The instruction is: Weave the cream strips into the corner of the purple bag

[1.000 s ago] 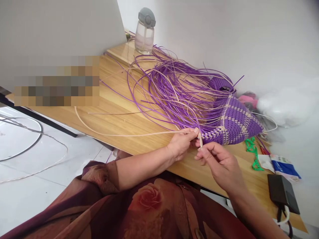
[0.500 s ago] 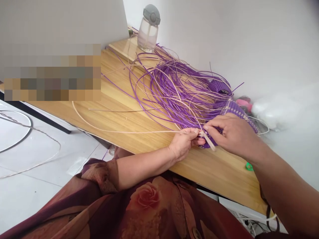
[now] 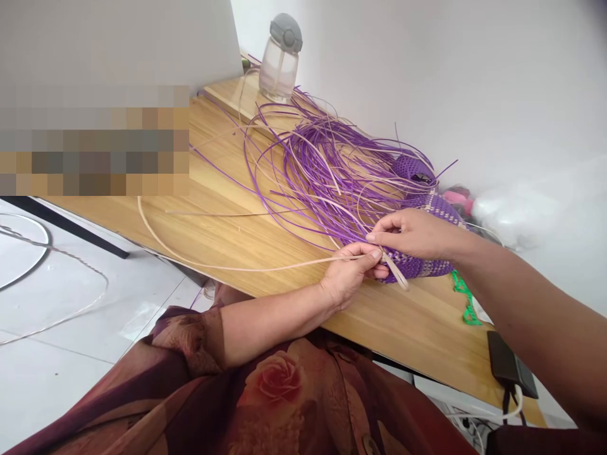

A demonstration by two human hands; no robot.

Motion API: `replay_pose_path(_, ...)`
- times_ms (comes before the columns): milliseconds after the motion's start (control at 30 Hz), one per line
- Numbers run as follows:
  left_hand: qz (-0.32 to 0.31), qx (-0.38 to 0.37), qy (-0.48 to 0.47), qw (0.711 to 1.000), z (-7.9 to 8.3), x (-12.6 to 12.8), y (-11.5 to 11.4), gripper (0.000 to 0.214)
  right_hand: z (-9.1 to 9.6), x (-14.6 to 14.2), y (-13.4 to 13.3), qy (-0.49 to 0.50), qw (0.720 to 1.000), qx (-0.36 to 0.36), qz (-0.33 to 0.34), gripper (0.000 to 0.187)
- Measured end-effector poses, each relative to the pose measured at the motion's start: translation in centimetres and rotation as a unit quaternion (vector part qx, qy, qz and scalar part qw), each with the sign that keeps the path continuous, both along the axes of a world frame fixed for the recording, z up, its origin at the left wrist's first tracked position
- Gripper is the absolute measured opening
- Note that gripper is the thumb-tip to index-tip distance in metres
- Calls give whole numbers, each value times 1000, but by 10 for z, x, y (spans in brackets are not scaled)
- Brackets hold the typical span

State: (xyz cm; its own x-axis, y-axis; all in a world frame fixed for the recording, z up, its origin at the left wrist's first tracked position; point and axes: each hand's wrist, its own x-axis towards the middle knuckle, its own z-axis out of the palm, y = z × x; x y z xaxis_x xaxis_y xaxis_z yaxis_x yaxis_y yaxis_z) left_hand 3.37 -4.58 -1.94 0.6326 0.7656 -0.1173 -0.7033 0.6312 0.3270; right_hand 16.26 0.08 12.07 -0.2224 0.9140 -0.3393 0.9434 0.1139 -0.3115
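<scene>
My left hand [image 3: 348, 275] is closed in a pinch on a beige strip [image 3: 265, 269], whose long tail curves away to the left over the table. A folded loop of beige strip [image 3: 396, 270] sticks out past its fingertips. Just above, my right hand [image 3: 410, 232] has its thumb and forefinger pinched together at the base of the strips, seemingly on a beige strip. Under both hands lies a purple and beige woven piece [image 3: 424, 268], partly hidden by them. From it a large bundle of loose purple strips [image 3: 315, 155] fans out to the upper left.
A clear bottle with a grey lid [image 3: 279, 60] stands at the back of the wooden table [image 3: 227, 234]. Green netting [image 3: 467, 300] and a black adapter [image 3: 509, 366] are at the right. White plastic bags [image 3: 507, 215] rest by the wall.
My right hand has moved a little left and up, closer to my left fingertips. The green netting and black adapter now show below my right forearm. My left hand keeps its pinch.
</scene>
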Motion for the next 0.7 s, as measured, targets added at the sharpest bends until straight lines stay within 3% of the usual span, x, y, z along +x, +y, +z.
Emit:
replay_pose_path(167,-3,5,6,1000,-1,1,-1,44,-6,-8,4,8,999,41,6,30)
replay_pose_path(267,1,13,19,1000,-3,0,-3,45,-9,-11,26,-16,990,141,-6,28)
replay_pose_path(433,-21,23,28,999,-2,-1,-6,40,-7,5,84,-113,937,324,-60,32)
replay_pose_path(533,-21,8,32,999,0,-2,-4,32,-14,18,103,-133,935,325,-56,29)
replay_pose_path(700,-35,-17,41,998,6,-3,1,25,-27,30,101,-117,954,268,-70,28)
